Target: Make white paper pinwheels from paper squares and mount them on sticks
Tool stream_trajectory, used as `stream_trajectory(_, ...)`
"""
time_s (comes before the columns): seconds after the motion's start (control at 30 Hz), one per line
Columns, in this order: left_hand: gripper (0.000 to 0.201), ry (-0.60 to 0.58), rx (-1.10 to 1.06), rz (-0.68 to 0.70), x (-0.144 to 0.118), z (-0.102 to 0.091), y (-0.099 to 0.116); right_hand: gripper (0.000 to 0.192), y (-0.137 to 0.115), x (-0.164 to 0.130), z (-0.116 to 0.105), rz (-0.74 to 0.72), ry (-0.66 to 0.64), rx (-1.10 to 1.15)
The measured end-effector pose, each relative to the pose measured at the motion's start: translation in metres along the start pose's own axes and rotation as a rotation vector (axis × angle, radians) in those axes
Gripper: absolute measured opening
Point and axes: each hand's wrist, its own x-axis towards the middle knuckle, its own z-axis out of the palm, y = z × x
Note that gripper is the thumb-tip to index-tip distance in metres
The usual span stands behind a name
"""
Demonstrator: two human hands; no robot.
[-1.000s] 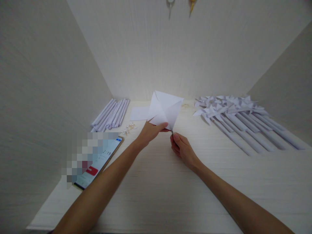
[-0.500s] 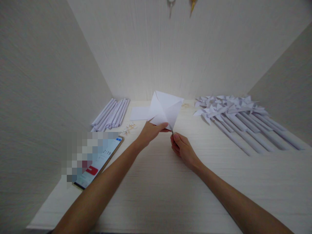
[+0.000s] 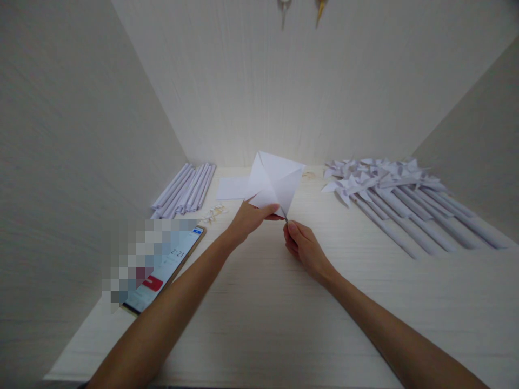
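My left hand (image 3: 253,219) pinches a white square of paper (image 3: 279,181) near its lower left edge, thumb on top and fingers beneath. Fold creases cross the sheet, and a slit shows at its left corner. In my closed right hand (image 3: 304,246) are what look like small scissors (image 3: 287,219). Only their thin dark blades show; the handles are hidden by my fingers. The blades meet the paper's bottom corner, just right of my left thumb. The sheet is held above the table and tilted.
White rolled paper sticks (image 3: 190,186) lie at the back left, near a flat white sheet (image 3: 231,188) and small pale pieces (image 3: 214,213). A phone (image 3: 178,259) rests by my left forearm. Paper pinwheels on sticks (image 3: 385,186) are piled at the right. Walls enclose the table (image 3: 259,324).
Hands, paper and scissors stay almost still; the scissor blades may have shifted slightly at the corner. The timer digits on the phone have advanced.
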Motion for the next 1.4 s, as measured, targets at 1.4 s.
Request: stream_trajectory(1.4, 0.025, -0.112, 0.078, -0.034, -0.003, -0.0012, 0.0023, 0.036, -0.0079, -0.0017, 0.0042, 0.091, 0.005, 0.184)
